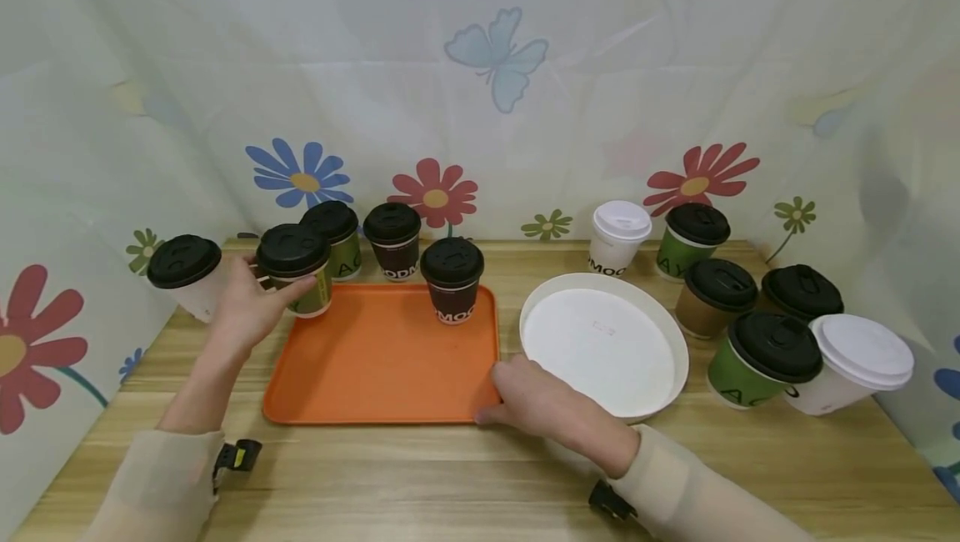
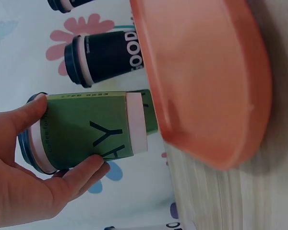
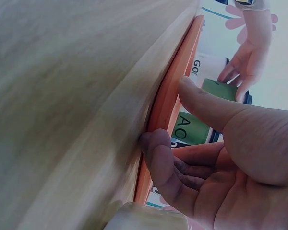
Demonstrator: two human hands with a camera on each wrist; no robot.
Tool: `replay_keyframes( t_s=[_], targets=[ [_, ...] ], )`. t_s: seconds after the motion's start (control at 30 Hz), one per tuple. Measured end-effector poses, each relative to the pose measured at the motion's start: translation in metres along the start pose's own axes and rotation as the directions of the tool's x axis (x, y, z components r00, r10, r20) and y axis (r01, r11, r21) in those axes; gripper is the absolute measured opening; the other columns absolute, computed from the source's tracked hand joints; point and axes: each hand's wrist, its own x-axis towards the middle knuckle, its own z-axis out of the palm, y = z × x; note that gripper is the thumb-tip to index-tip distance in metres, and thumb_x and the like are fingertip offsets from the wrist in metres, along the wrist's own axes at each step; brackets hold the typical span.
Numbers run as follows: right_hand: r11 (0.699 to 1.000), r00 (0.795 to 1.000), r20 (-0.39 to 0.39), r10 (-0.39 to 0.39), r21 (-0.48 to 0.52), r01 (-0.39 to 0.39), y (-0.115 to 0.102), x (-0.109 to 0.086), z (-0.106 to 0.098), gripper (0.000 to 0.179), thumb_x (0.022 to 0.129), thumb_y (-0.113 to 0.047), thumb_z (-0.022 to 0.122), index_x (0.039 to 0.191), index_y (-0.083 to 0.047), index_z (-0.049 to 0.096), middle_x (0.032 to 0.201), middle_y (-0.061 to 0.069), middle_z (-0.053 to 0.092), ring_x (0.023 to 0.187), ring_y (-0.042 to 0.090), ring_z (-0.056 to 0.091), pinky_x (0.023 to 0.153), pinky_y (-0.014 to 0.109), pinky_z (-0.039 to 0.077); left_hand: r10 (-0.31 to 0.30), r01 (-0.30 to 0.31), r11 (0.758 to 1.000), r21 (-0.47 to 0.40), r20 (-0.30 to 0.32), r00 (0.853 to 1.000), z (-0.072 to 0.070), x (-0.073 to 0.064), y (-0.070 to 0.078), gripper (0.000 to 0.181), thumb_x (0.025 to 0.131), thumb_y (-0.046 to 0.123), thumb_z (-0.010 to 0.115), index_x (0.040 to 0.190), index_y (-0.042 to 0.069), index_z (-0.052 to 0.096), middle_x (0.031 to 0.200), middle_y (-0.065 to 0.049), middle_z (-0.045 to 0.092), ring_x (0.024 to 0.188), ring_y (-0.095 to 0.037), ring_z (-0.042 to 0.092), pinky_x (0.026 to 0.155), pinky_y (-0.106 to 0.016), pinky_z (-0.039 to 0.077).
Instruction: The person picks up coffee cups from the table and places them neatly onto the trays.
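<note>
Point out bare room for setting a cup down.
Free: the front middle of the orange tray; the round white tray; the wooden table before the orange tray. Crowded: among the cups at far right, and behind the orange tray.

My bench (image 1: 420, 475), wood-grained. Directly on it: one orange tray (image 1: 375, 375); one white dish (image 1: 600, 350), right of that; behind the tray, one green cup (image 1: 347, 259), one dark cup (image 1: 396, 258); to my right, six lidded cups (image 1: 750, 377).
</note>
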Motion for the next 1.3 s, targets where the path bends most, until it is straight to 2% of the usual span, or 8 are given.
replay_keyframes(
  t_s=[0.3,0.47,0.77,0.97,1.1,1.3],
  targets=[
    [1.0,1.0,0.011,-0.005,0.015,0.004,-0.001,-0.001,0.0,0.039,0.085,-0.029,0.087,0.066,-0.012,0.058,0.059,-0.003,0.049,0.052,0.01,0.043,0.048,0.027,0.039,-0.025,0.024,1.0,0.007,0.137,0.99,0.015,0.001,0.006,0.104,0.094,0.033,0.077,0.156,-0.011,0.006,0.151,-0.04,0.027,0.137,-0.053,0.037,0.107,-0.059,0.04],
    [1.0,1.0,0.008,-0.001,-0.007,0.001,-0.002,0.0,-0.002,0.039,0.084,-0.029,0.087,0.067,-0.011,0.058,0.06,-0.002,0.05,0.053,0.011,0.043,0.049,0.027,0.039,-0.024,0.029,0.999,-0.026,0.184,0.983,0.024,0.004,0.006,0.097,0.094,0.027,0.078,0.153,-0.009,0.011,0.149,-0.036,0.031,0.136,-0.05,0.042,0.109,-0.056,0.04],
    [1.0,1.0,-0.001,-0.016,-0.009,0.016,-0.003,0.001,-0.001,0.038,0.083,-0.028,0.088,0.067,-0.01,0.058,0.061,0.0,0.051,0.055,0.012,0.045,0.05,0.029,0.041,0.011,0.0,0.999,-0.051,0.216,0.976,0.038,0.01,0.003,0.093,0.093,0.021,0.079,0.15,-0.012,0.014,0.146,-0.036,0.033,0.133,-0.049,0.041,0.109,-0.057,0.038],
    [1.0,1.0,-0.008,-0.024,-0.005,0.024,-0.003,0.001,-0.001,0.039,0.084,-0.028,0.088,0.065,-0.01,0.057,0.06,-0.001,0.05,0.053,0.011,0.044,0.048,0.028,0.039,0.03,-0.027,1.0,-0.016,0.221,0.975,0.046,0.012,0.004,0.089,0.092,0.023,0.08,0.146,-0.012,0.018,0.144,-0.036,0.037,0.132,-0.048,0.042,0.109,-0.056,0.037],
    [1.0,1.0,-0.011,-0.026,-0.007,0.026,-0.003,0.001,-0.001,0.04,0.083,-0.028,0.088,0.065,-0.011,0.057,0.059,-0.001,0.05,0.053,0.011,0.044,0.048,0.028,0.039,0.028,-0.022,0.999,-0.03,0.24,0.97,0.05,0.013,0.006,0.09,0.092,0.023,0.08,0.148,-0.01,0.017,0.147,-0.035,0.037,0.135,-0.047,0.041,0.111,-0.057,0.035],
    [0.999,0.999,-0.016,-0.029,-0.013,0.029,-0.002,0.001,-0.002,0.041,0.083,-0.028,0.088,0.064,-0.011,0.056,0.059,-0.001,0.05,0.053,0.011,0.044,0.048,0.028,0.039,0.098,-0.076,0.993,-0.092,0.271,0.958,0.059,0.016,0.007,0.089,0.094,0.017,0.077,0.153,-0.004,0.014,0.15,-0.031,0.033,0.14,-0.045,0.036,0.113,-0.06,0.032]
  ],
)
